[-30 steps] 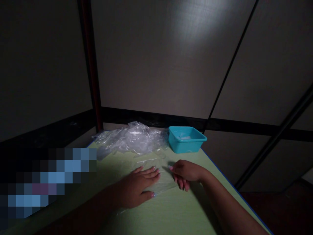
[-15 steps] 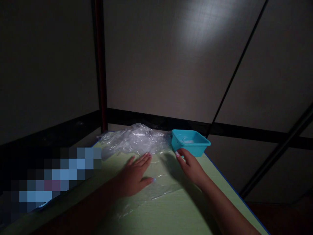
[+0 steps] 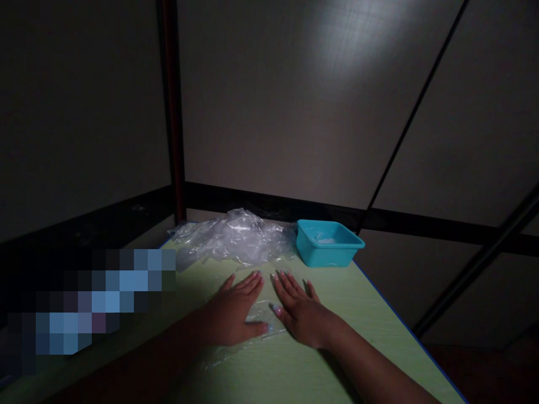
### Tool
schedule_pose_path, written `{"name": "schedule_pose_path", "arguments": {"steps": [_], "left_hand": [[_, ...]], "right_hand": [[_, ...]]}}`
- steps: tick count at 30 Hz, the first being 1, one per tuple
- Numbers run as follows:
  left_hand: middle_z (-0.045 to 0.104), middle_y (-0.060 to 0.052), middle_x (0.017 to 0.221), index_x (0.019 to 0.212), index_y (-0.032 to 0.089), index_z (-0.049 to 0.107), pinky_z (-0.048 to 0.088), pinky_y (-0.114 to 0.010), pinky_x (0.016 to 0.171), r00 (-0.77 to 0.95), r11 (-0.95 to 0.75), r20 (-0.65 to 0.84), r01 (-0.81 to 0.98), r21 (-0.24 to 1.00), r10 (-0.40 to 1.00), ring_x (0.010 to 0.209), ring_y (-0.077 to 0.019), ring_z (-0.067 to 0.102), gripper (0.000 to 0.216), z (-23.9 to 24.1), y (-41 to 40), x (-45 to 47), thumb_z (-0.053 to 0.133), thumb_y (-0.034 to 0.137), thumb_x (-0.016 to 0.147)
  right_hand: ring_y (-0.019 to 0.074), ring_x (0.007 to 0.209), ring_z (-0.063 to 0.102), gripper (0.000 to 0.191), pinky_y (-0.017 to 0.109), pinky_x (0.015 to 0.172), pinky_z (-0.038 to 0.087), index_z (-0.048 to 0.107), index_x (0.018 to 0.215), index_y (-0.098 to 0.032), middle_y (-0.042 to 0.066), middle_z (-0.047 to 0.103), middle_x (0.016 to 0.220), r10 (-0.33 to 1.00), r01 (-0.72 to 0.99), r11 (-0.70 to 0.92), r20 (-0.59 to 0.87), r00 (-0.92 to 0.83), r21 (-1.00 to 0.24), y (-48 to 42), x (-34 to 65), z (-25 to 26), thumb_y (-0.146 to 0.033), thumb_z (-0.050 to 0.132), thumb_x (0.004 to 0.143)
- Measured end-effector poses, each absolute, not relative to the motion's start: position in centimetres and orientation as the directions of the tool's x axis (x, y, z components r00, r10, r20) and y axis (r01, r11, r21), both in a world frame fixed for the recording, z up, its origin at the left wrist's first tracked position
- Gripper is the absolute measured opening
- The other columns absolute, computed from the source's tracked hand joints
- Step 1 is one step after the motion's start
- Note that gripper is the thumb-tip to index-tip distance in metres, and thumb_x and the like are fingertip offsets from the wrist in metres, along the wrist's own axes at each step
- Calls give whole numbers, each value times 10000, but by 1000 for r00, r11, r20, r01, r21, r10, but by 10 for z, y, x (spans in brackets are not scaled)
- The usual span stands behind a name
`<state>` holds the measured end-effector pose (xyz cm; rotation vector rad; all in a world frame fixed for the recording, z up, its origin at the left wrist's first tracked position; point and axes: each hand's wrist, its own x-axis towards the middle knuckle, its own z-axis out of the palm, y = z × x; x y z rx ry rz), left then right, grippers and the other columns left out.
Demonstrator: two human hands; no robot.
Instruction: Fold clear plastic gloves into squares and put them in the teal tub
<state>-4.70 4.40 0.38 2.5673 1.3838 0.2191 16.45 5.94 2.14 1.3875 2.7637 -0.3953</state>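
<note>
My left hand (image 3: 236, 308) lies flat, fingers stretched out, on a clear plastic bag (image 3: 263, 320) spread on the green table (image 3: 295, 370). Beside it my right hand (image 3: 298, 311) also lies flat and open on the same bag, thumbs almost touching. Both hands hold nothing. The bag's edges are faint in the dim light.
A crumpled heap of clear plastic bags (image 3: 231, 238) lies at the table's far end. A turquoise tub (image 3: 328, 242) stands at the far right corner. The blue table edge (image 3: 396, 314) runs along the right. A dark post (image 3: 172, 112) and panel walls stand behind.
My right hand came back from near the turquoise tub and now lies flat on the bag next to the left hand. The left hand has barely shifted.
</note>
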Motion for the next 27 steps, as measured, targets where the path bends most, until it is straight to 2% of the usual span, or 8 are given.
{"name": "schedule_pose_path", "arguments": {"steps": [5, 10, 12, 14, 17, 19, 23, 27], "left_hand": [[97, -134, 1453, 1406, 151, 139, 73, -552, 1038, 555, -543, 42, 792, 280, 831, 1340, -268, 103, 832, 5, 43, -48, 402, 631, 780], [182, -98, 1451, 1397, 197, 195, 84, -532, 1048, 519, -542, 159, 781, 310, 840, 1332, -256, 161, 700, 5, 51, -51, 391, 557, 831], [234, -78, 1442, 1381, 213, 249, 123, -504, 1053, 464, -519, 233, 783, 343, 854, 1325, -228, 199, 575, 6, 56, -52, 337, 484, 882], [261, -69, 1434, 1364, 214, 296, 164, -464, 1055, 408, -503, 306, 777, 378, 860, 1318, -202, 227, 493, 7, 60, -53, 286, 418, 915], [266, -62, 1434, 1352, 211, 320, 182, -440, 1057, 381, -514, 367, 759, 401, 849, 1313, -190, 240, 453, 8, 62, -54, 269, 361, 928], [267, -50, 1434, 1350, 223, 321, 173, -456, 1059, 391, -519, 361, 753, 404, 847, 1312, -190, 243, 439, 7, 62, -55, 264, 336, 930], [262, -29, 1437, 1364, 237, 289, 152, -468, 1069, 416, -538, 346, 709, 457, 841, 1316, -185, 232, 441, 5, 62, -54, 253, 327, 933], [259, -30, 1439, 1364, 185, 300, 173, -382, 1093, 361, -557, 425, 563, 611, 830, 1315, -165, 231, 461, 7, 64, -50, 247, 343, 934]], "right_hand": [[260, 1337, -79, 617, 589, 1009, -43, -11, 1411, -248, 59, -75, 1466, 786, 796, 553, -162, -596, -245, 58, 165, 26, -522, 199, 900], [229, 1343, -58, 602, 551, 1031, -38, -3, 1404, -293, 36, -5, 1476, 794, 759, 554, -58, -605, -342, 61, 178, 40, -502, 257, 903], [229, 1346, -31, 632, 533, 1046, -2, 46, 1406, -290, 41, 53, 1476, 732, 696, 599, -81, -677, -396, 57, 182, 53, -503, 333, 885], [234, 1347, 23, 612, 510, 1058, 27, 141, 1398, -301, 36, 99, 1472, 613, 590, 660, -121, -781, -465, 49, 184, 67, -487, 392, 871], [198, 1335, 147, 459, 426, 1080, 57, 359, 1333, -285, 36, 254, 1433, 348, 389, 724, -184, -919, -570, 38, 184, 83, -387, 414, 889], [182, 1329, 171, 434, 382, 1084, 87, 419, 1303, -259, 51, 318, 1404, 225, 307, 739, -209, -952, -600, 33, 184, 87, -345, 449, 879], [219, 1335, 138, 488, 476, 1071, 17, 401, 1305, -294, 51, 278, 1416, 220, 346, 751, -281, -934, -562, 32, 185, 83, -358, 523, 837], [234, 1336, 130, 512, 538, 1049, -6, 346, 1329, -309, 57, 283, 1414, 264, 388, 759, -298, -917, -522, 30, 185, 78, -357, 509, 846]]}}
